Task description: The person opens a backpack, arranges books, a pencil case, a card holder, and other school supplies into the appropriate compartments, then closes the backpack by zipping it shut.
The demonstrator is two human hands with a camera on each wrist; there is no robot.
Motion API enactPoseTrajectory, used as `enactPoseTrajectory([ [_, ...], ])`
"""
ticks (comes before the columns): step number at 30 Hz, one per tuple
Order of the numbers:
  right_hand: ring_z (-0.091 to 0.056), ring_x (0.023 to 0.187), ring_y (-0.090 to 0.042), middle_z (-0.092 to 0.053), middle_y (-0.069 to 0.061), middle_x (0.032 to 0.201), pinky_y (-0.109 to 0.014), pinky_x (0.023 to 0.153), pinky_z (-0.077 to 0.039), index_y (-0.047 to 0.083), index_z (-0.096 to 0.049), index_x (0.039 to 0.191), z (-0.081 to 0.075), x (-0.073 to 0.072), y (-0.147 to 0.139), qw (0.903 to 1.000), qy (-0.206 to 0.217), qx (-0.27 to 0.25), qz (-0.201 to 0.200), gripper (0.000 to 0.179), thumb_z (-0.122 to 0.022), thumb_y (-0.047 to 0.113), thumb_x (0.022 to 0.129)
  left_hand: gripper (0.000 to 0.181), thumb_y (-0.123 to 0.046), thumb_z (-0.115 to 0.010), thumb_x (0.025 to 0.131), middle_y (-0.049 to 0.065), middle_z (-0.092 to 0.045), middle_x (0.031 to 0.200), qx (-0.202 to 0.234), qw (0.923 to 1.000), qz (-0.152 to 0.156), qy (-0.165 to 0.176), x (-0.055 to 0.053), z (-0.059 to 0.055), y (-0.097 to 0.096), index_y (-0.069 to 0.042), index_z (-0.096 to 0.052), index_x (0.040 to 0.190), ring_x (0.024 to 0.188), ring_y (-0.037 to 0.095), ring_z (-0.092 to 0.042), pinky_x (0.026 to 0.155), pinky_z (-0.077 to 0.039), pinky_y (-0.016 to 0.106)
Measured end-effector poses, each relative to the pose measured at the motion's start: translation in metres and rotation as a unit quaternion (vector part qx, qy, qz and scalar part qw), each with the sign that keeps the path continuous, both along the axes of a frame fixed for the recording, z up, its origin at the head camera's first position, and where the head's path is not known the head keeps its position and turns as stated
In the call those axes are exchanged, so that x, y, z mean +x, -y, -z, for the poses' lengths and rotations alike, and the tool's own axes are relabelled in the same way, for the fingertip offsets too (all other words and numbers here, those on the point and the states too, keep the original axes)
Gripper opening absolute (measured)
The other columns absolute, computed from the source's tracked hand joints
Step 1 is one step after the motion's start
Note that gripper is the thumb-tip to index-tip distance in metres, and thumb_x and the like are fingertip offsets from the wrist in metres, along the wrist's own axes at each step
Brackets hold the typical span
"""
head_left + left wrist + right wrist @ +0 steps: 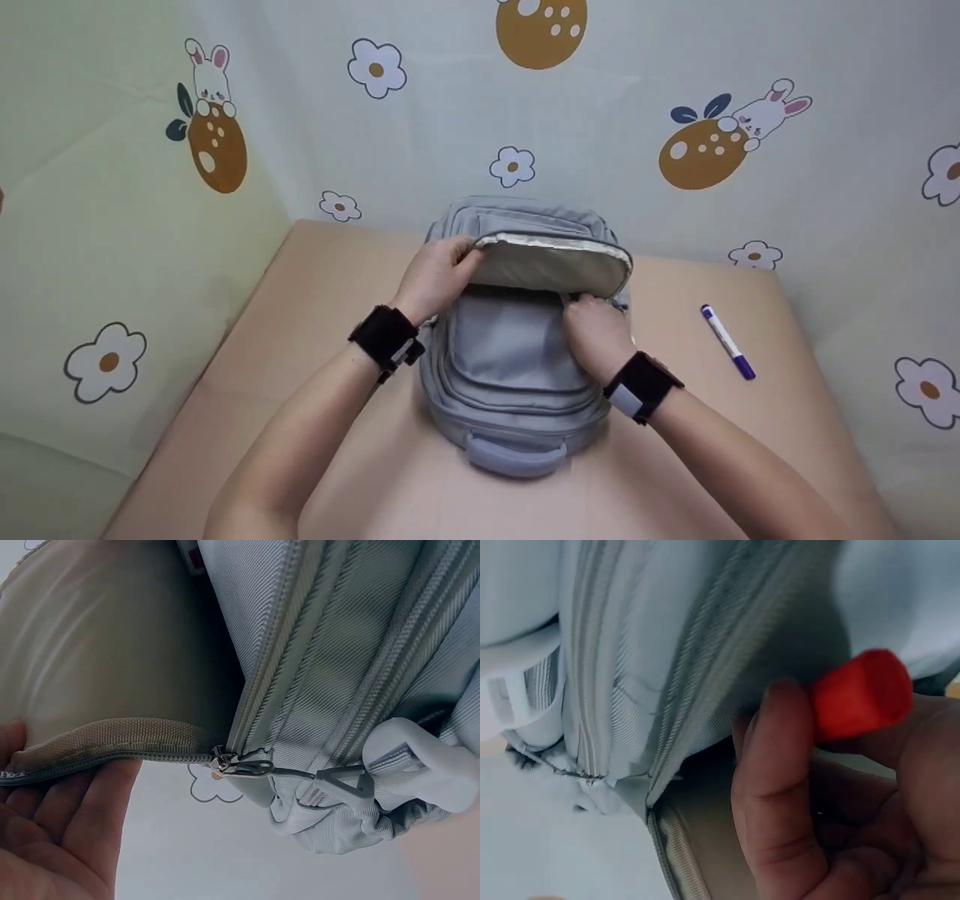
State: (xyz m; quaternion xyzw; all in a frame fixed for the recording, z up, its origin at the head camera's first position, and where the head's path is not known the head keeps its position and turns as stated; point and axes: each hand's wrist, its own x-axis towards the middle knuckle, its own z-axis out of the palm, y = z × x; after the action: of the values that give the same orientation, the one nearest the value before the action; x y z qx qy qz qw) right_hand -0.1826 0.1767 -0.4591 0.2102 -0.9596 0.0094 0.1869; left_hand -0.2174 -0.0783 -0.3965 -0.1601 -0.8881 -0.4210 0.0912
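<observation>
A grey backpack (510,337) lies on the table with its handle toward me and its front pocket unzipped. My left hand (437,276) grips the edge of the pocket flap (551,268), lifting it so the pale lining shows. In the left wrist view, a zipper pull (251,766) hangs at the corner of the opening. At the pocket's right side, my right hand (598,335) holds a red-capped marker (862,696) between thumb and fingers. Only its red end shows in the right wrist view; the rest is hidden by the hand.
A white marker with purple ends (727,341) lies on the table (675,450) to the right of the backpack. Behind and to the left hangs a pale printed cloth (442,135). The backpack's carry handle (516,456) faces the front.
</observation>
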Motion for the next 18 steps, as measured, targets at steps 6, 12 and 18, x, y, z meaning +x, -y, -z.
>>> enactPoseTrajectory([
  [6,-0.062,0.059,-0.037,-0.061,-0.019,0.07,-0.05,0.045,-0.051,-0.005,-0.067,0.074,0.008,-0.009,0.002,0.9975,-0.063,0.032,-0.006,0.009,-0.063,-0.009,0.081,0.028,-0.024,-0.06,0.104,-0.004,-0.039,0.064,-0.001,1.0,0.0,0.002,-0.001,0.0,0.0,-0.013,-0.056,0.079,0.055,0.013,-0.036,0.054,-0.03,0.03],
  [12,-0.061,0.061,-0.036,-0.061,-0.019,0.073,-0.049,0.045,-0.051,-0.006,-0.066,0.076,0.018,-0.018,-0.001,0.9948,-0.09,0.038,-0.028,0.009,-0.06,-0.008,0.082,0.025,-0.025,-0.06,0.104,-0.005,-0.039,0.064,0.002,1.0,0.003,-0.001,-0.001,0.002,0.0,-0.012,-0.061,0.082,0.054,0.012,-0.036,0.054,-0.03,0.03],
  [18,-0.061,0.066,-0.038,-0.061,-0.019,0.075,-0.05,0.051,-0.052,-0.005,-0.062,0.078,0.016,-0.01,-0.007,0.9975,-0.06,0.009,-0.036,0.006,-0.059,-0.007,0.084,0.026,-0.022,-0.059,0.103,-0.005,-0.04,0.063,0.005,1.0,0.005,-0.003,-0.001,0.006,0.001,-0.013,-0.056,0.078,0.054,0.013,-0.038,0.054,-0.032,0.031],
])
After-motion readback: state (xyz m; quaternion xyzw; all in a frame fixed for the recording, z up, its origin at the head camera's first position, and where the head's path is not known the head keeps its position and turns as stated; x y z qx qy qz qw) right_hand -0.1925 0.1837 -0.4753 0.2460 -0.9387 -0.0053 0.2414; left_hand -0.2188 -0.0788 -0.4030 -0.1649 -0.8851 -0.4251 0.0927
